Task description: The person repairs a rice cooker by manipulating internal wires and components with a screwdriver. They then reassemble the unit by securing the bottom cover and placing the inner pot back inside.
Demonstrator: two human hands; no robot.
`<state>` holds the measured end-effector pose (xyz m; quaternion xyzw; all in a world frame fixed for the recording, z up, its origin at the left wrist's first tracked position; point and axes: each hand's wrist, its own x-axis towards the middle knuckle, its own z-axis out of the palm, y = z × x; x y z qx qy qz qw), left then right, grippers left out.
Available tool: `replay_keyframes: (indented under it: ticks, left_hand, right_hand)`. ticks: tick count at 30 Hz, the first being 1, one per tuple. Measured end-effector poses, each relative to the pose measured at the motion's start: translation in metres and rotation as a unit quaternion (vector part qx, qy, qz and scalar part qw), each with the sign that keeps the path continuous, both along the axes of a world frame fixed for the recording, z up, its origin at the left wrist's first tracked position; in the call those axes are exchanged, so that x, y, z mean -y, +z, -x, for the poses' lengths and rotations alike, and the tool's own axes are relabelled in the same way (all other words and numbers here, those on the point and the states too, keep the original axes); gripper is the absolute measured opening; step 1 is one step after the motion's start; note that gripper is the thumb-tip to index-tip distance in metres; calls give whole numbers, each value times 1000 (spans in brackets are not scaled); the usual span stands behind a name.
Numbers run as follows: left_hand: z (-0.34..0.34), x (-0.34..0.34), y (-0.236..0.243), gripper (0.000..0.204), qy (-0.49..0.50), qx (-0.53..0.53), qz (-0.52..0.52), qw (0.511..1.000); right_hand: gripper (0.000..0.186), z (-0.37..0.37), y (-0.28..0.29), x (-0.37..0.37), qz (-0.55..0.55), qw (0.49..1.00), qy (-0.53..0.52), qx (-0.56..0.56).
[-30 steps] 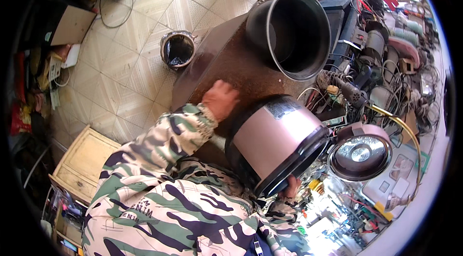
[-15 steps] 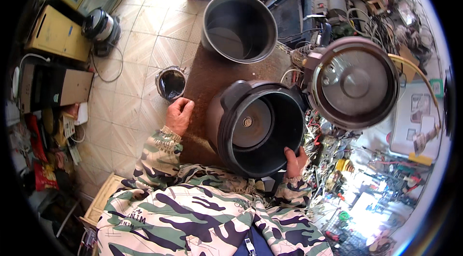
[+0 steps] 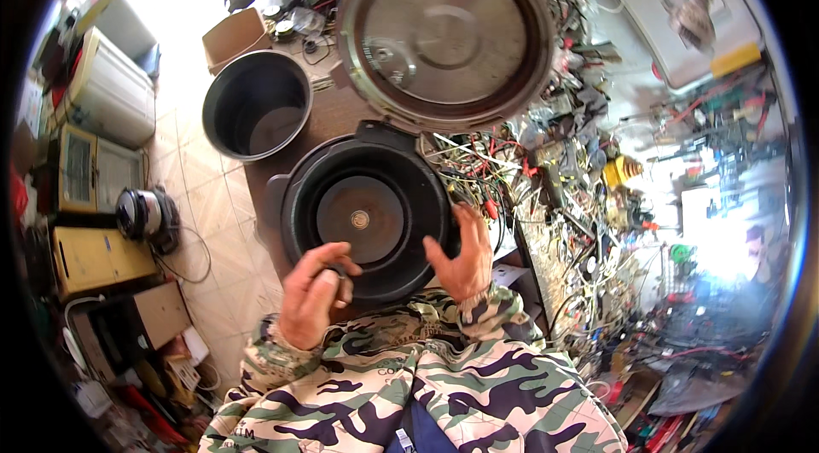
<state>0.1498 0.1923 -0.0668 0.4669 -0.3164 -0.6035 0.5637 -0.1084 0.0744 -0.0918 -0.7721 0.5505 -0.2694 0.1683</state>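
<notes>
A black electric pressure cooker body (image 3: 294,197) stands before me, its round bottom plate and small central metal button showing inside. Its brown-rimmed lid (image 3: 448,31) is raised on the far side, by the hinge (image 3: 388,135). My left hand (image 3: 314,295) is over the near left rim, fingers curled together. Something small and dark may be between the fingertips, too little seen to name. At the near right rim is my right hand (image 3: 465,257), thumb and fingers spread apart on either side of the edge. A dark inner pot (image 3: 223,103) sits beyond the cooker to the left.
Both pots are on a brown board (image 3: 341,116). Tangled wires and parts (image 3: 554,240) crowd the right side. A cardboard box (image 3: 235,37) lies past the inner pot. On the tiled floor (image 3: 205,231) at left stands a cylindrical appliance (image 3: 147,216) with a cord.
The cooker has turned, bringing its lid from the right to the far side. My left hand has moved from beside the small dark-filled container to the cooker's rim. The view has shifted right.
</notes>
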Motion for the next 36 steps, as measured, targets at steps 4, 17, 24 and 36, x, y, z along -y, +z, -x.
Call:
replay_keyframes:
  ticks: [4, 17, 24, 36]
  left_hand:
    - [60, 21, 7, 54, -93, -71, -42, 992]
    - [99, 34, -17, 39, -134, 223, -8, 965]
    - [99, 36, -11, 30, -138, 285, -26, 948]
    - [105, 39, -6, 25, -118, 275, -77, 951]
  right_hand:
    - [76, 8, 38, -32, -15, 964, 219, 151]
    - [25, 131, -34, -71, -284, 791, -181, 510]
    - [39, 214, -351, -222, -545, 566, -476, 394]
    - [41, 419, -349, -166, -417, 568, -577, 413]
